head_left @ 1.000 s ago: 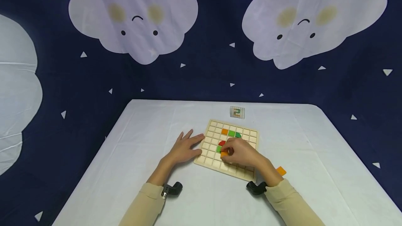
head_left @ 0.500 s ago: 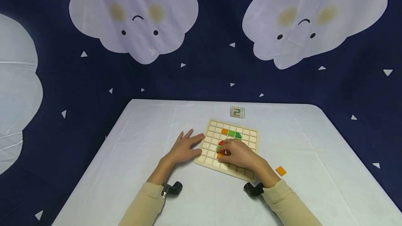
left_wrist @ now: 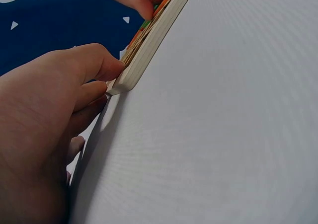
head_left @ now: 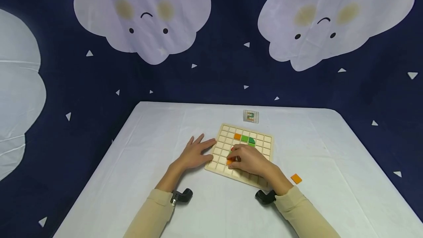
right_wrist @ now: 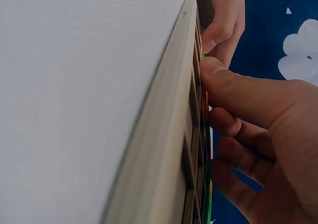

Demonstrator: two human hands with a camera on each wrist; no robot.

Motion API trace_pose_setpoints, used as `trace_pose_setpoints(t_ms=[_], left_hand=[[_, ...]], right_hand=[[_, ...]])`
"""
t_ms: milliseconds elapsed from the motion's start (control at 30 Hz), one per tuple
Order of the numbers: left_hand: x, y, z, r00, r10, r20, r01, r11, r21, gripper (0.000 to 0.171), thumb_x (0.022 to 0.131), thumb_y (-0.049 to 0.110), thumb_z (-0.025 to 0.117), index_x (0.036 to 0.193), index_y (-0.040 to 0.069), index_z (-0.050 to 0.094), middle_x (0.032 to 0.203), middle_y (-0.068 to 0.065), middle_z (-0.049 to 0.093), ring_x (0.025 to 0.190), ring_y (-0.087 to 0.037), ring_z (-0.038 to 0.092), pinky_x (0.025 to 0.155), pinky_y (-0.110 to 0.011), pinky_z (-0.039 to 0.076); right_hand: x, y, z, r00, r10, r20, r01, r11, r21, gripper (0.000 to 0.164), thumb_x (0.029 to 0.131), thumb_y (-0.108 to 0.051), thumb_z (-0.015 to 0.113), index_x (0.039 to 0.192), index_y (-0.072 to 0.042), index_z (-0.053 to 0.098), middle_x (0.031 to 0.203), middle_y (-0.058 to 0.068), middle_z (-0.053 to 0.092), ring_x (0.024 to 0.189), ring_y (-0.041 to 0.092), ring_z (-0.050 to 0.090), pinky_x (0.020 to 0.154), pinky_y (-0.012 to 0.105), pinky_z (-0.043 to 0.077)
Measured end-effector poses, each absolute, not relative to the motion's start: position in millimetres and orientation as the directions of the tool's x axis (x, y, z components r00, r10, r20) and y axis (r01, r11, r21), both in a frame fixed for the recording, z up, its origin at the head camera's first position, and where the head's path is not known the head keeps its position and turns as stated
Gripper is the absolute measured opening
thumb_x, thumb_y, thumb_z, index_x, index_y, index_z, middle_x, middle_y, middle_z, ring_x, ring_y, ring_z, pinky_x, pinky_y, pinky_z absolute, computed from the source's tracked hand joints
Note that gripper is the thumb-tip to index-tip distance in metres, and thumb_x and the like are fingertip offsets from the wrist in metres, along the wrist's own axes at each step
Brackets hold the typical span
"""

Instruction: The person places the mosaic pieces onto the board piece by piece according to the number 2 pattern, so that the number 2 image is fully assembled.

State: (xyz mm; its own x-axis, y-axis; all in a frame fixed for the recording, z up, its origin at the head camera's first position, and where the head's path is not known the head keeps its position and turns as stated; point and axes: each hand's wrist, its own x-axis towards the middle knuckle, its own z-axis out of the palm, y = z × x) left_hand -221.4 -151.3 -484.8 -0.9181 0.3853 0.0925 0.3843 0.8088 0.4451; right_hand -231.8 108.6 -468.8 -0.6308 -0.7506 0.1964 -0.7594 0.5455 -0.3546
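A wooden grid board (head_left: 220,166) lies tilted a little on the white-covered table. My right hand (head_left: 251,159) pinches an orange square tile (head_left: 229,162) between thumb and fingers, low over the cells in the board's nearer half. A red piece (head_left: 232,149) peeks out beside those fingers, which cover most of it. Farther up, an orange tile (head_left: 237,136), a green tile (head_left: 245,138) and a dark green rounded piece (head_left: 252,140) form a row, with a light green tile (head_left: 252,144) below. With fingers spread, my left hand (head_left: 192,155) touches the board's left edge.
Behind the board lies a small card (head_left: 251,116) printed with a coloured grid pattern. A loose orange tile (head_left: 296,178) rests on the table, right of my right wrist. Dark blue fabric with clouds (head_left: 142,17) hangs past the table's far edge.
My right hand has shifted slightly left across the board with the orange tile, now covering more of the red and green pieces. The left hand stays at the board's edge.
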Motion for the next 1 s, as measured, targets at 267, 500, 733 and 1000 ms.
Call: trace_pose_setpoints(t_ms=[267, 500, 733, 1000], left_hand=[[-224, -150, -486, -0.920, 0.381, 0.092, 0.381, 0.809, 0.447, 0.059, 0.088, 0.042, 0.059, 0.144, 0.027, 0.047, 0.146, 0.013, 0.041, 0.144, -0.023, 0.016, 0.115, -0.048, -0.001], [-223, -150, -485, -0.923, 0.376, 0.086, 0.373, 0.811, 0.450, 0.059, 0.088, 0.041, 0.060, 0.144, 0.026, 0.047, 0.146, 0.012, 0.042, 0.144, -0.022, 0.015, 0.115, -0.047, -0.001], [-222, -150, -485, -0.924, 0.372, 0.083, 0.368, 0.814, 0.449, 0.060, 0.088, 0.041, 0.060, 0.144, 0.026, 0.047, 0.146, 0.012, 0.042, 0.144, -0.023, 0.016, 0.115, -0.048, 0.000], [-222, -149, -486, -0.923, 0.374, 0.095, 0.374, 0.807, 0.457, 0.060, 0.088, 0.041, 0.060, 0.144, 0.025, 0.047, 0.146, 0.011, 0.042, 0.144, -0.024, 0.016, 0.115, -0.049, 0.000]], right_hand=[[-230, 118, -463, -0.659, -0.722, 0.209, -0.723, 0.532, -0.441, 0.030, 0.081, -0.036, 0.077, 0.105, -0.019, 0.075, 0.100, -0.010, 0.063, 0.089, 0.006, 0.057, 0.079, 0.029, 0.050], [-229, 130, -458, -0.719, -0.675, 0.164, -0.605, 0.494, -0.624, 0.034, 0.082, -0.027, 0.078, 0.114, -0.016, 0.071, 0.089, -0.007, 0.063, 0.071, 0.008, 0.055, 0.061, 0.026, 0.050], [-228, 141, -460, -0.734, -0.663, 0.147, -0.566, 0.478, -0.671, 0.035, 0.084, -0.033, 0.075, 0.115, -0.015, 0.071, 0.094, -0.006, 0.065, 0.073, 0.009, 0.056, 0.062, 0.026, 0.050], [-223, 158, -462, -0.747, -0.642, 0.171, -0.573, 0.492, -0.656, 0.029, 0.084, -0.027, 0.076, 0.110, -0.014, 0.072, 0.093, -0.006, 0.064, 0.076, 0.008, 0.057, 0.066, 0.026, 0.052]])
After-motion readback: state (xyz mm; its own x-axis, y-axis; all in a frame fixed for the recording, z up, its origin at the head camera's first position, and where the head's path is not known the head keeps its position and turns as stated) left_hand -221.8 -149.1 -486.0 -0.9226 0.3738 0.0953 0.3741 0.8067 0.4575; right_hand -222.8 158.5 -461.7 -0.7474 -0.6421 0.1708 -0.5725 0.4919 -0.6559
